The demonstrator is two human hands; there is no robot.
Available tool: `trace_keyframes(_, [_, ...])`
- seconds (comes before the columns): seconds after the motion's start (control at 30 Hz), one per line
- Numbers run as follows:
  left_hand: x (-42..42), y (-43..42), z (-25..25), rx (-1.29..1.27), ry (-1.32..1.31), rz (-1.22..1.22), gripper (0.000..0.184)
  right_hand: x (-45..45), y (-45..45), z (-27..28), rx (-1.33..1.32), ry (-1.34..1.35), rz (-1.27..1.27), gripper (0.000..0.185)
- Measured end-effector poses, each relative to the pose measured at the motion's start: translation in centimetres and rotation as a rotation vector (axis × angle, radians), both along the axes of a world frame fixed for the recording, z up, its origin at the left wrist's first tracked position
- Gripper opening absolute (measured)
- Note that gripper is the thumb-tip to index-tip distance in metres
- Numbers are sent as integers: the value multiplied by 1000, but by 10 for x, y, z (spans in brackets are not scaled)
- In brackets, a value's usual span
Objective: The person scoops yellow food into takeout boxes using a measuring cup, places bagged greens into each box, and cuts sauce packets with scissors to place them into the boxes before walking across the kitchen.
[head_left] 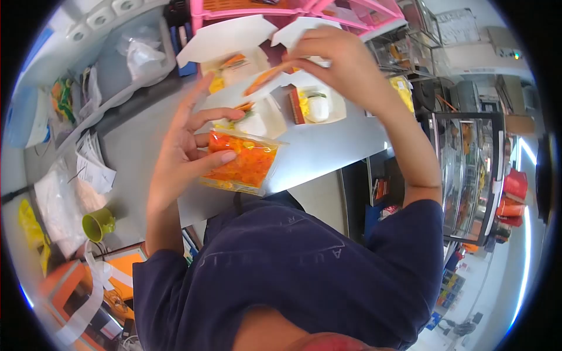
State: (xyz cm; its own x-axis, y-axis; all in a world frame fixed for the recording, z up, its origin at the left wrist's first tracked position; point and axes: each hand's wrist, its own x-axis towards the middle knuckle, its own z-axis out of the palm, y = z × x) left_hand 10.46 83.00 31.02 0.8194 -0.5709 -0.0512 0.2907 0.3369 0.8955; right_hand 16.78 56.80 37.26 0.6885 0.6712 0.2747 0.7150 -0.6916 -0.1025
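My left hand [196,137] holds a clear packet of orange-red food [243,161] at the table's front edge, its thumb on the packet's face. Raised above the boxes, my right hand [328,55] is closed on a long orange piece [269,79], blurred by motion; what exactly it is, I cannot make out. Below that hand stands an open white box [333,105] with a white item and yellow food inside. Another open box [272,117] lies just behind the packet, and a third [243,70] sits farther back with its lid raised.
The grey metal table [132,128] spans the middle. A grey bin [152,64] with plastic bags is at the back left, a pink rack [246,9] at the back. A green mug [98,224] stands at the left, near papers [93,167]. A glass-fronted cabinet [465,175] is on the right.
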Motion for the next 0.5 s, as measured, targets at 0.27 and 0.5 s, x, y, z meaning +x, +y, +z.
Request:
trace_keyframes(0.27, [-12,-72,-46,340,-70,-39,59,-24,-164,-82,-113,194,-485,7])
trace_keyframes(0.5, [3,-154,-35,449,-88,40,46,-4,-224,-215,52,256,-500,12])
